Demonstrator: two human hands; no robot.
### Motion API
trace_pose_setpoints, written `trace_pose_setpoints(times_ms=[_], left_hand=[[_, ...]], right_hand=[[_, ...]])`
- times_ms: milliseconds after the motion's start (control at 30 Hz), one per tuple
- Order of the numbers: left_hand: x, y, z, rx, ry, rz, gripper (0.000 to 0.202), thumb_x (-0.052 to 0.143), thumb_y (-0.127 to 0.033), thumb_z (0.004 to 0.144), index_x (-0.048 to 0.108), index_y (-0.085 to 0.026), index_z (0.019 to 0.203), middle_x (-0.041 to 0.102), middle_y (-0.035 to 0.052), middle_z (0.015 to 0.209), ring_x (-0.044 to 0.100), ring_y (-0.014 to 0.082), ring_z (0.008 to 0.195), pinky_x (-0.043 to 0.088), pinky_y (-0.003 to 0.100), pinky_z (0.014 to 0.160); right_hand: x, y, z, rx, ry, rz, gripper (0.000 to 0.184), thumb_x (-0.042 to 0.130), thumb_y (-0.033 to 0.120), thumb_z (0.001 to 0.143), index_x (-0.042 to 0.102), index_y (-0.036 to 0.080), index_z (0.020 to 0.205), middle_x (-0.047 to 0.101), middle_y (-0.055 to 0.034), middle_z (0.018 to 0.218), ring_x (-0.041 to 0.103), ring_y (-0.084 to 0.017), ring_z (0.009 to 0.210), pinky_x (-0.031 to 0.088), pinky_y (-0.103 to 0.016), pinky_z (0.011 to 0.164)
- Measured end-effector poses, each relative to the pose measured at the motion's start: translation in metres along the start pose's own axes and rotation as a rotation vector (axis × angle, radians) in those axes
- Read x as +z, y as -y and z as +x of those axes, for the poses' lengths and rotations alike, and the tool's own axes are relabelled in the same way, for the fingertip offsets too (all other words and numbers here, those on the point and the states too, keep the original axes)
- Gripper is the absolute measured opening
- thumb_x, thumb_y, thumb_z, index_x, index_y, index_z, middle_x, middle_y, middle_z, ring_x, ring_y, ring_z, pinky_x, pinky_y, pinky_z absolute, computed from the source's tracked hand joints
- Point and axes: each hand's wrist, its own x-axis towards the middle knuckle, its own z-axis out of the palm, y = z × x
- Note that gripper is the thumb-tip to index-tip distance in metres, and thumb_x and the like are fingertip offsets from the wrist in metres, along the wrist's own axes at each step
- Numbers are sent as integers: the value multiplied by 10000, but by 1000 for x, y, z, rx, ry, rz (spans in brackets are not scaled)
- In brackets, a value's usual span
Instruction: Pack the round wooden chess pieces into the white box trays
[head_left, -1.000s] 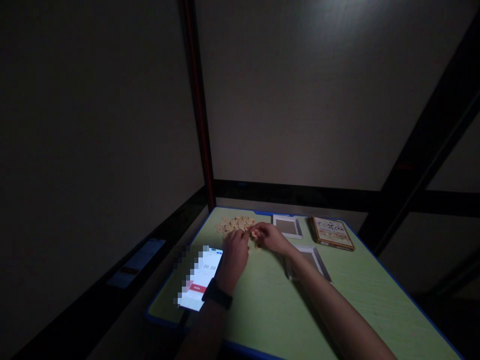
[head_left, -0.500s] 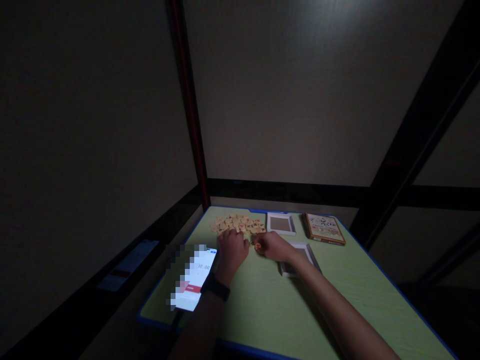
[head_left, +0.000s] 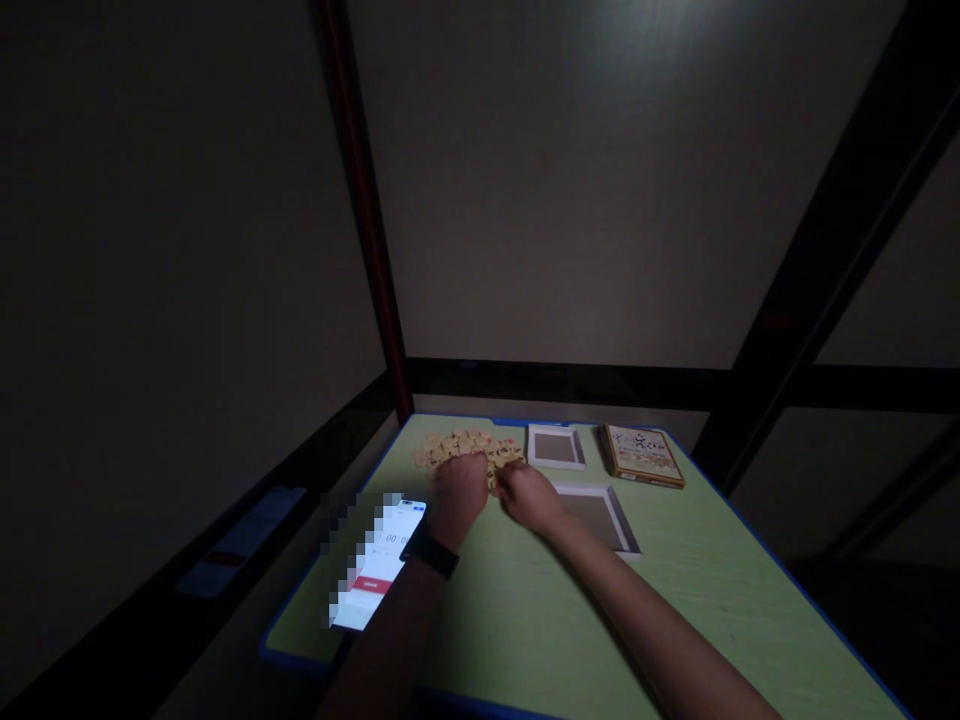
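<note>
Beside piled discs (head_left: 459,441) | right hand (head_left: 531,496) nearer left hand (head_left: 460,494) | both curled, contents unclear

a lit phone (head_left: 390,560) showing digits and a red bar (head_left: 372,585) glows at the left side of a pale green table (head_left: 690,590) with a blue edging (head_left: 281,657), part of its screen masked by pixel blocks, while its reflection (head_left: 244,540) shows in the glossy black band (head_left: 146,610) low on the left wall (head_left: 165,250). a dark red post (head_left: 362,190) runs up the corner beside the grey far wall (head_left: 562,230), where a patch of light (head_left: 660,30) spreads near the top. a second dark band (head_left: 570,382) crosses the foot of that wall, and a broad black beam (head_left: 832,210) slants down at right
</note>
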Motion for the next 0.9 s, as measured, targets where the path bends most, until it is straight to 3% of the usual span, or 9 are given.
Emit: trace_pose_setpoints(times_ms=[200,367,500,633,900], left_hand=[[0,17,-13,68,-58,-284,292,455,-145,899,658,-159,1109,715,103,1051,637,195,1032,453,298,909],[7,19,-45,145,55,-499,200,522,-142,843,712,-181,893,726,37,859,653,170,843,474,270,779],[17,16,-55,104,29,-468,200,526,-129,845,708,-160,922,713,71,948,638,186,935,468,293,845],[29,20,-45,94,-76,-393,299,454,-79,859,670,-144,1055,667,113,1097,594,195,1049,444,324,935],[43,28,-32,107,-80,-359,381,457,-47,824,619,-129,1159,648,127,1150,577,207,1097,432,333,977]], right_hand=[[-6,-6,1,-8,12,7,193,518,152,847,680,159,952,699,-120,1069,628,-210,1010,407,-252,817],[-16,-11,-2,-4,19,32,265,538,126,799,697,185,1002,734,-82,1009,654,-193,930,407,-237,763],[-11,-4,-1,-49,25,55,239,590,170,782,709,193,989,735,-64,972,651,-192,924,415,-233,765],[-3,1,1,-101,13,74,302,570,140,794,695,179,1066,705,-80,1112,624,-188,1040,422,-227,843],[-4,3,-2,-102,16,89,372,551,111,773,688,176,1113,720,-79,1072,643,-195,996,436,-235,850]])
